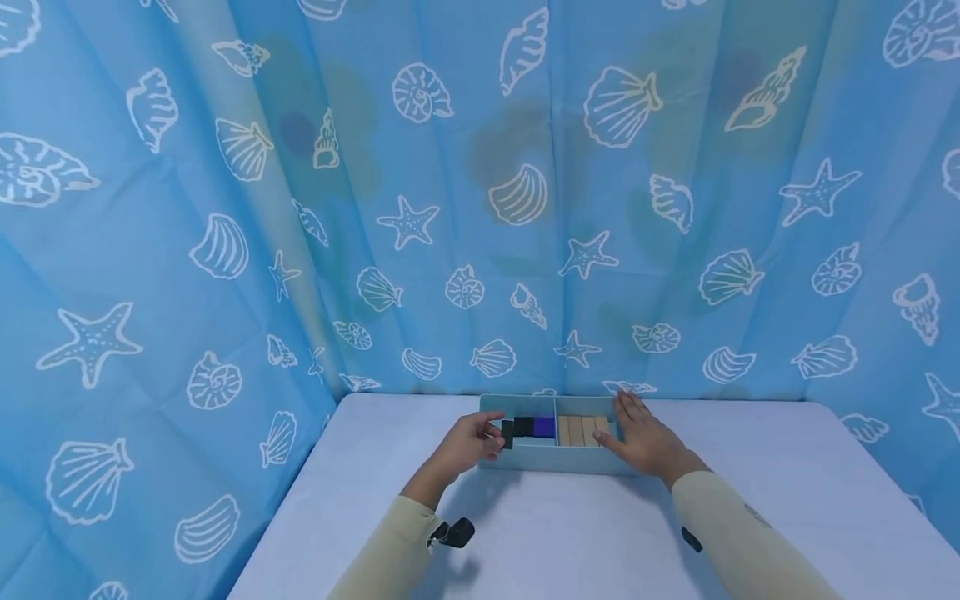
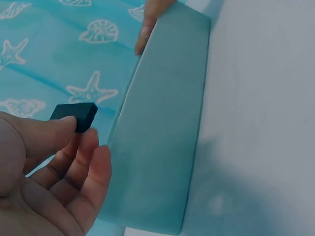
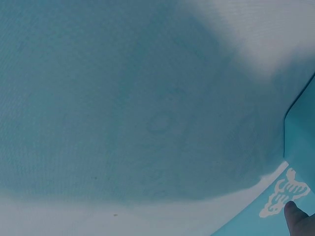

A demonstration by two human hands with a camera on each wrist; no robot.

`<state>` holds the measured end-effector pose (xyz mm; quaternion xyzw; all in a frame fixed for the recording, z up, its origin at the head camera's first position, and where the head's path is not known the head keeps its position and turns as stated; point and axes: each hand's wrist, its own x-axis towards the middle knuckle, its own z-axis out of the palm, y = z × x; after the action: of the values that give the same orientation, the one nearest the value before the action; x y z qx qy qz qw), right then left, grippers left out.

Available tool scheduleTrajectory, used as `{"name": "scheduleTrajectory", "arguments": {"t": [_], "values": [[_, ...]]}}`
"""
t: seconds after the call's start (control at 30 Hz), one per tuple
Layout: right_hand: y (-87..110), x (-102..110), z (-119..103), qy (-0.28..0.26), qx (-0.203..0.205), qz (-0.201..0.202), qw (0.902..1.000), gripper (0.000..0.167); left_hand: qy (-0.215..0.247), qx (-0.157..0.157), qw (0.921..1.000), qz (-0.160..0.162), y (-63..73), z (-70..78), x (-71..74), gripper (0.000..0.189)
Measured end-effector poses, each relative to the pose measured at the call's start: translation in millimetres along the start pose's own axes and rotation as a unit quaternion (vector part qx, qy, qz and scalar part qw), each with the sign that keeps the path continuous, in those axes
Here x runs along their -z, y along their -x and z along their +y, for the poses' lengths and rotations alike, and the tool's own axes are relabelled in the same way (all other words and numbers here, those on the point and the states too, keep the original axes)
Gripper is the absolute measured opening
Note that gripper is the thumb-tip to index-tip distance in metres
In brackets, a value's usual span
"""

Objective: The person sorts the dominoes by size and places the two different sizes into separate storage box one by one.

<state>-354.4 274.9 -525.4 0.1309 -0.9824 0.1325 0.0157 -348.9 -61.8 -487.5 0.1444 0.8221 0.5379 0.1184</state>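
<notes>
A light blue-grey box (image 1: 540,459) with a divider stands near the table's back edge. My left hand (image 1: 467,442) pinches a small black block (image 2: 74,114) between thumb and fingers at the box's left end; in the left wrist view the block is held up beside the box wall. Inside the left compartment lie another black block (image 1: 523,427) and a purple block (image 1: 543,427), side by side against the divider. My right hand (image 1: 647,439) rests over the box's right end, fingers extended, the thumb by the row of wooden blocks (image 1: 577,431) in the right compartment.
A white cloth (image 1: 570,542) covers the table. Behind and to the left hangs a blue curtain (image 1: 450,333) printed with shells and starfish, right at the table's back edge. A small black device (image 1: 456,532) sits on the left wrist.
</notes>
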Motion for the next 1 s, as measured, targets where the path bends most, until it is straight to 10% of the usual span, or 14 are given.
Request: {"name": "scheduleTrajectory", "arguments": {"t": [0.53,1.0], "values": [[-1.5,2.3,0.9,-0.004,0.009,-0.001,1.0,0.093,-0.043,0.048,0.9975,0.031,-40.0,20.5,8.1,0.035],[2.0,-4.2,-1.6,-0.008,-0.003,0.009,0.9999,0.095,-0.193,0.132,0.9686,0.084,-57.0,22.3,-16.2,0.028]]}}
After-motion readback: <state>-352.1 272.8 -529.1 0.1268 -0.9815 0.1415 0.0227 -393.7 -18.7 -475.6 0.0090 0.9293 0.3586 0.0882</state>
